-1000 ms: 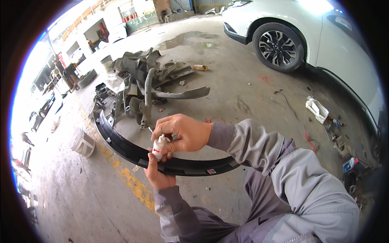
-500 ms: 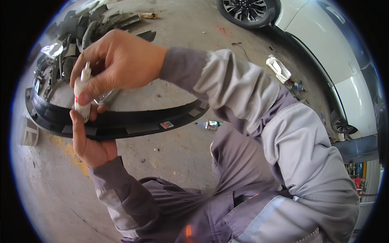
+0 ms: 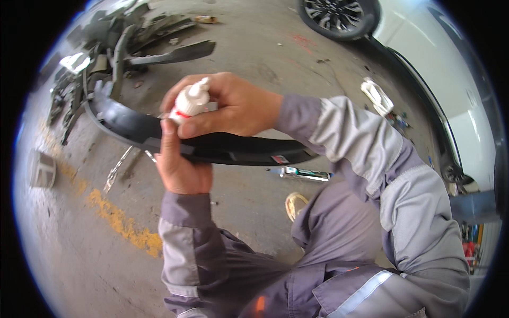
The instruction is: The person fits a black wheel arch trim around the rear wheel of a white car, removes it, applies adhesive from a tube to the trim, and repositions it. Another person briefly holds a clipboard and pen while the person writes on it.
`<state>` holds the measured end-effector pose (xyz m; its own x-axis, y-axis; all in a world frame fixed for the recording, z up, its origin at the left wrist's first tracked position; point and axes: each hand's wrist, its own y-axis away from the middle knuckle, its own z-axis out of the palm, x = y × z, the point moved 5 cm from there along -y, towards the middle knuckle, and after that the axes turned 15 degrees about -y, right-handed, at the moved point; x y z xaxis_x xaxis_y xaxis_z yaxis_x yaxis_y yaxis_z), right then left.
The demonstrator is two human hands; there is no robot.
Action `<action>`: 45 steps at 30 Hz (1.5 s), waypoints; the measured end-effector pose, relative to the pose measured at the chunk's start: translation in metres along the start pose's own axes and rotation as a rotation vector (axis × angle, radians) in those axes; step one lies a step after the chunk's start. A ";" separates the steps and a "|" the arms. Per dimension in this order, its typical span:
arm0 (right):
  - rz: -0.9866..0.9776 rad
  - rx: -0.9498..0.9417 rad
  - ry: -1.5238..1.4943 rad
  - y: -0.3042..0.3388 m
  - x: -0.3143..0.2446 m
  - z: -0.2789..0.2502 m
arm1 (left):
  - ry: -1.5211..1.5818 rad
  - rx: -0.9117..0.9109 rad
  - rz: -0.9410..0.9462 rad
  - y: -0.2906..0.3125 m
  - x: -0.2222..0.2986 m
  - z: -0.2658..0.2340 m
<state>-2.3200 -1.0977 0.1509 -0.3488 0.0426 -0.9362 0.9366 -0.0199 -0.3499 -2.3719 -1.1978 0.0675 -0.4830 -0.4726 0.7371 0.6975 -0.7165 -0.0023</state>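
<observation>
My right hand (image 3: 236, 104) grips a small white squeeze bottle (image 3: 192, 99) with a ribbed cap, a narrow nozzle and a red band. The nozzle points up and away from me. Below it, my left hand (image 3: 185, 172) is closed around a long, curved black plastic trim strip (image 3: 246, 150), holding it off the floor. The left thumb stands up beside the base of the bottle; the other left fingers are hidden behind the strip. Lighter patches and a small red-and-white label show along the strip's near edge.
Scrap car panels (image 3: 119, 45) lie piled at the far left. A white car (image 3: 450, 79) stands to the right. On the floor are a cartridge tube (image 3: 305, 174), a white plastic container (image 3: 376, 96), a whitish bucket (image 3: 42, 169) and a metallic strip (image 3: 117, 169).
Both hands, the bottle and the trim strip have shifted right in the picture. The bottle now tilts toward the camera instead of standing upright. More of the cartridge tube shows.
</observation>
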 end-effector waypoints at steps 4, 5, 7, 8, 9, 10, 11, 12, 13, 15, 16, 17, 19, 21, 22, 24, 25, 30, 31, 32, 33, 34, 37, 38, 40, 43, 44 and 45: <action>0.114 0.222 -0.361 -0.011 0.021 -0.014 | 0.070 0.107 -0.013 0.009 0.014 -0.024; 0.105 0.296 -0.422 -0.015 0.032 -0.022 | 0.093 0.144 -0.005 0.016 0.025 -0.036; 0.413 0.399 -0.233 -0.025 0.072 -0.041 | 0.118 0.143 0.073 0.037 0.050 -0.060; 0.524 0.422 -0.158 -0.029 0.095 -0.048 | 0.156 0.108 0.084 0.052 0.062 -0.071; 0.712 0.314 0.009 -0.030 0.127 -0.043 | 0.120 0.131 0.105 0.072 0.070 -0.082; 0.873 0.217 0.160 -0.030 0.162 -0.036 | 0.082 0.112 0.128 0.090 0.076 -0.090; 0.905 0.082 0.299 -0.029 0.194 -0.023 | 0.050 0.139 0.141 0.106 0.079 -0.097; 0.983 -0.024 0.456 -0.021 0.229 -0.007 | 0.028 0.124 0.167 0.118 0.080 -0.101; 1.012 -0.036 0.407 -0.016 0.263 0.013 | 0.004 0.197 0.150 0.126 0.079 -0.111; 1.101 0.008 0.273 0.004 0.322 0.055 | -0.012 0.198 0.138 0.137 0.079 -0.118; 1.150 0.072 0.183 0.014 0.346 0.075 | -0.020 0.191 0.125 0.141 0.079 -0.120; 1.180 0.183 0.007 0.025 0.367 0.094 | -0.028 0.202 0.111 0.145 0.079 -0.122; 1.231 0.365 -0.226 0.039 0.397 0.121 | -0.079 0.176 0.111 0.151 0.084 -0.124; 1.260 0.389 -0.282 0.042 0.418 0.134 | -0.152 0.200 0.099 0.159 0.088 -0.127; 1.312 0.400 -0.302 0.042 0.427 0.136 | -0.158 0.191 0.096 0.162 0.090 -0.127; 1.264 0.434 -0.351 0.034 0.440 0.135 | -0.162 0.188 0.089 0.168 0.091 -0.130; 1.252 0.468 -0.393 0.030 0.445 0.134 | -0.171 0.154 0.093 0.168 0.093 -0.130; 0.721 0.487 -0.044 -0.002 0.416 0.130 | -0.190 0.179 0.093 0.164 0.095 -0.135; 0.594 0.484 0.058 -0.009 0.400 0.129 | -0.185 0.188 0.095 0.162 0.094 -0.135; 0.503 0.521 -0.001 -0.016 0.385 0.127 | -0.179 0.211 0.095 0.160 0.093 -0.135; 0.486 0.537 -0.041 -0.025 0.371 0.122 | -0.160 0.225 0.095 0.159 0.091 -0.136; 0.479 0.534 -0.019 -0.038 0.356 0.114 | -0.133 0.243 0.090 0.157 0.090 -0.135; 0.457 0.432 0.121 -0.073 0.301 0.065 | -0.100 0.240 0.132 0.151 0.089 -0.131; 0.503 0.266 0.335 -0.084 0.280 0.044 | -0.092 0.215 0.149 0.149 0.090 -0.128; 0.581 0.007 0.732 -0.094 0.228 0.000 | -0.061 0.187 0.177 0.144 0.094 -0.125; 0.435 -0.256 0.962 -0.073 0.130 -0.052 | 0.025 0.061 0.169 0.141 0.101 -0.119; 0.214 -0.211 1.027 -0.063 0.095 -0.063 | 0.100 0.003 0.151 0.140 0.101 -0.117; 0.060 -0.116 0.983 -0.046 0.066 -0.077 | 0.123 -0.035 0.138 0.141 0.102 -0.115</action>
<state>-2.3836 -1.0167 0.1074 -0.1669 0.8555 -0.4901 0.9675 0.0464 -0.2485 -2.3842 -1.4059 0.0645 -0.4463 -0.6250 0.6404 0.7440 -0.6568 -0.1225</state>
